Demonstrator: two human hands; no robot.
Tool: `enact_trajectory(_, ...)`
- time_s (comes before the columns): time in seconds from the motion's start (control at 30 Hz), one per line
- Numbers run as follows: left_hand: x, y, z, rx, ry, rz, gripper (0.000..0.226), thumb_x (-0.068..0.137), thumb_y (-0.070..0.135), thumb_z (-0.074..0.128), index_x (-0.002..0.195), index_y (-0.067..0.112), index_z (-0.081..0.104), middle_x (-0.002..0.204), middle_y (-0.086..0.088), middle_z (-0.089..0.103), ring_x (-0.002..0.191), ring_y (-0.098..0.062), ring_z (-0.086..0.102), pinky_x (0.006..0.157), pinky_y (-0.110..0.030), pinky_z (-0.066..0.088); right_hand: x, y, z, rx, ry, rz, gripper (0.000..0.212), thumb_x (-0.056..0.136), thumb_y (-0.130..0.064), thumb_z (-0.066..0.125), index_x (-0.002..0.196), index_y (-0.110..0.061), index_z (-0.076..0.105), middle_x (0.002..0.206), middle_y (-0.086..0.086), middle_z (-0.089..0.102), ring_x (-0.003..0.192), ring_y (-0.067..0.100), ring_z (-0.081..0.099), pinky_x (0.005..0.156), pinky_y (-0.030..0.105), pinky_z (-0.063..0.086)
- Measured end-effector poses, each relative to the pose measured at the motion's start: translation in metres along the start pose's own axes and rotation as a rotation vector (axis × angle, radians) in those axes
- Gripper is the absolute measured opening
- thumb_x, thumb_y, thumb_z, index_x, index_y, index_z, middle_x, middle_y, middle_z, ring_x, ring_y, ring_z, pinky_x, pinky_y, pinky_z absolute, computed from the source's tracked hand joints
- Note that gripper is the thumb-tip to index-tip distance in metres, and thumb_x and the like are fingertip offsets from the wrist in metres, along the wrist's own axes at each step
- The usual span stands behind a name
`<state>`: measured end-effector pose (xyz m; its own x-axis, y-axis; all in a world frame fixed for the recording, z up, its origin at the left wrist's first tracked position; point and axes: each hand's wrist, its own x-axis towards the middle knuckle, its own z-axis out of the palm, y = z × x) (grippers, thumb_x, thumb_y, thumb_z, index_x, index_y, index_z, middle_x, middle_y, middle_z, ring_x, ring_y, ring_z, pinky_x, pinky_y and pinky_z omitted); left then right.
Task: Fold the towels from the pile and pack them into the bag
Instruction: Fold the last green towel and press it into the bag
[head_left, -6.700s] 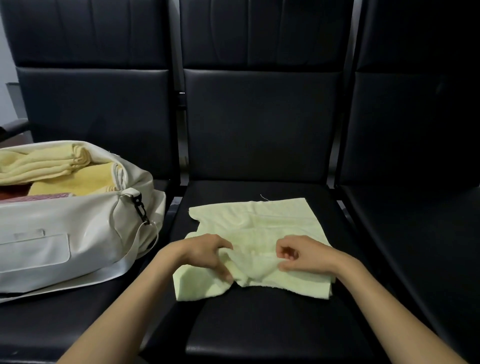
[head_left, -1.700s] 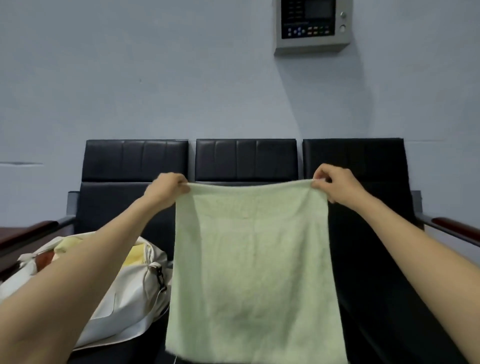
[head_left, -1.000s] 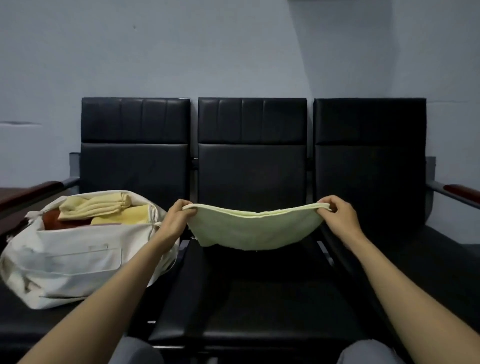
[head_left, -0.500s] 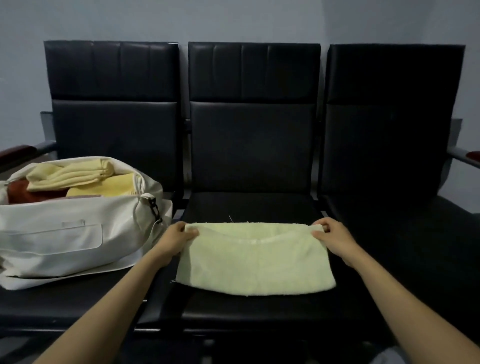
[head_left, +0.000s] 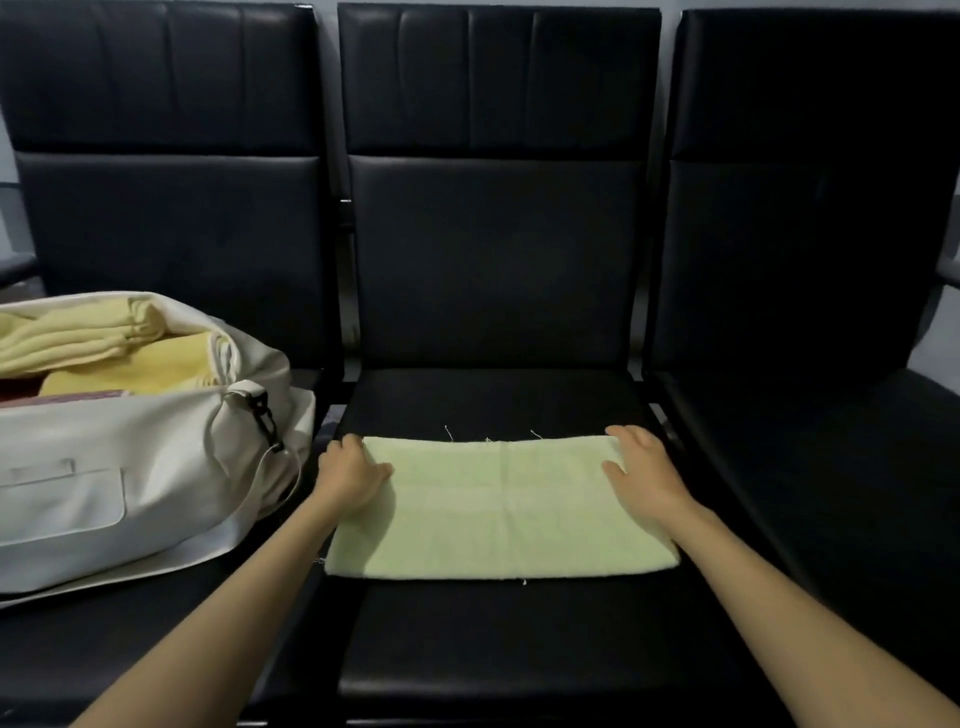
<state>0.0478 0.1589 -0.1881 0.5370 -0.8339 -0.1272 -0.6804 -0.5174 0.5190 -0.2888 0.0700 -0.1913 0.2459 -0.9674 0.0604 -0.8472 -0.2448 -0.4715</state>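
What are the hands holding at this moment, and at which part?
Nothing is gripped. The left hand and right hand rest flat on the two ends of the folded green towel, near its far corners.

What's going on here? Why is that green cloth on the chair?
A person is folding towels to pack them away. The left hand and the right hand rest flat on the two ends of a pale green terry towel, which lies as a wide rectangle on the middle black padded seat. On the seat to the left sits an open white fabric bag with folded yellow towels already inside. The green one is not in the bag yet.
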Motion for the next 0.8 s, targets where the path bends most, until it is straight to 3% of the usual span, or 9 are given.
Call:
enact_trajectory(0.07, -0.006, 0.001, 0.004, 0.091, 0.013, -0.039, 0.070, 0.089, 0.039, 0.063, 0.136, -0.003, 0.032, 0.140, -0.024, 0.036, 0.129, -0.040, 0.038, 0.104, -0.041, 0.033, -0.005, 0.000, 0.003, -0.058, 0.009, -0.104, 0.045, 0.099, -0.019, 0.047, 0.143, -0.014, 0.038, 0.147, 0.002, 0.036, 0.139, 0.017, 0.025, 0.112, 0.028, 0.026)
enact_trajectory(0.13, -0.010, -0.001, 0.005, 0.126, -0.013, -0.081, 0.074, 0.089, 0.047, 0.060, 0.135, -0.004, 0.031, 0.141, -0.021, 0.039, 0.128, -0.038, 0.042, 0.100, -0.040, 0.037, -0.011, -0.003, 0.005, -0.056, -0.025, -0.176, 0.043, 0.100, -0.024, 0.045, 0.142, -0.016, 0.041, 0.146, -0.002, 0.037, 0.139, 0.014, 0.027, 0.111, 0.026, 0.025)
enact_trajectory(0.23, -0.017, -0.008, 0.003, 0.204, -0.064, -0.087, 0.063, 0.090, 0.055, 0.052, 0.125, 0.003, 0.047, 0.127, -0.013, 0.057, 0.113, -0.031, 0.056, 0.082, -0.036, 0.043, -0.020, -0.009, 0.015, -0.127, -0.149, -0.255, 0.047, 0.103, -0.034, 0.038, 0.147, -0.021, 0.034, 0.154, -0.003, 0.028, 0.145, 0.013, 0.017, 0.117, 0.027, 0.016)
enact_trajectory(0.33, -0.025, -0.011, 0.001, 0.177, -0.040, -0.016, 0.037, 0.092, 0.048, 0.051, 0.095, 0.011, 0.055, 0.111, -0.011, 0.063, 0.095, -0.028, 0.057, 0.073, -0.033, 0.040, -0.025, -0.010, 0.024, -0.211, -0.257, -0.219, 0.052, 0.103, -0.045, 0.022, 0.153, -0.030, 0.016, 0.162, -0.006, 0.005, 0.148, 0.011, -0.005, 0.121, 0.032, -0.001)
enact_trajectory(0.43, -0.031, -0.006, -0.010, -0.064, 0.034, 0.033, 0.025, 0.094, 0.037, 0.052, 0.089, 0.012, 0.052, 0.102, -0.011, 0.061, 0.087, -0.027, 0.053, 0.070, -0.033, 0.037, -0.030, -0.016, 0.030, -0.260, -0.307, -0.191, 0.059, 0.100, -0.055, 0.013, 0.154, -0.033, 0.002, 0.161, -0.006, -0.010, 0.147, 0.010, -0.015, 0.120, 0.036, -0.009)
enact_trajectory(0.53, -0.038, 0.011, -0.028, -0.644, -0.016, -0.036, 0.018, 0.094, 0.025, 0.055, 0.097, 0.008, 0.058, 0.098, -0.009, 0.062, 0.079, -0.019, 0.058, 0.067, -0.029, 0.044, -0.035, -0.031, 0.039, -0.272, -0.340, -0.175, 0.062, 0.099, -0.057, 0.011, 0.153, -0.033, -0.004, 0.160, -0.005, -0.016, 0.146, 0.011, -0.020, 0.119, 0.038, -0.013)
enact_trajectory(0.6, -0.045, 0.027, -0.035, -0.886, -0.076, -0.105, 0.016, 0.092, 0.022, 0.059, 0.094, 0.006, 0.061, 0.092, -0.009, 0.064, 0.081, -0.020, 0.062, 0.077, -0.030, 0.050, -0.038, -0.047, 0.047, -0.268, -0.336, -0.169, 0.062, 0.099, -0.057, 0.011, 0.153, -0.031, -0.005, 0.160, -0.003, -0.017, 0.146, 0.012, -0.020, 0.119, 0.039, -0.013)
enact_trajectory(0.73, -0.065, 0.063, -0.029, -1.111, -0.232, -0.054, 0.012, 0.093, 0.020, 0.059, 0.084, 0.011, 0.060, 0.078, -0.007, 0.063, 0.072, -0.018, 0.061, 0.071, -0.030, 0.047, -0.041, -0.078, 0.065, -0.250, -0.340, -0.192, 0.062, 0.101, -0.054, 0.015, 0.155, -0.027, 0.000, 0.161, 0.000, -0.014, 0.147, 0.016, -0.017, 0.119, 0.041, -0.012)
enact_trajectory(0.8, -0.074, 0.081, -0.018, -1.079, -0.302, 0.014, 0.016, 0.094, 0.025, 0.058, 0.084, 0.013, 0.059, 0.075, -0.005, 0.060, 0.067, -0.017, 0.058, 0.067, -0.030, 0.045, -0.037, -0.089, 0.070, -0.208, -0.376, -0.239, 0.063, 0.100, -0.054, 0.023, 0.155, -0.024, 0.012, 0.162, 0.002, -0.002, 0.149, 0.020, -0.006, 0.121, 0.042, -0.001)
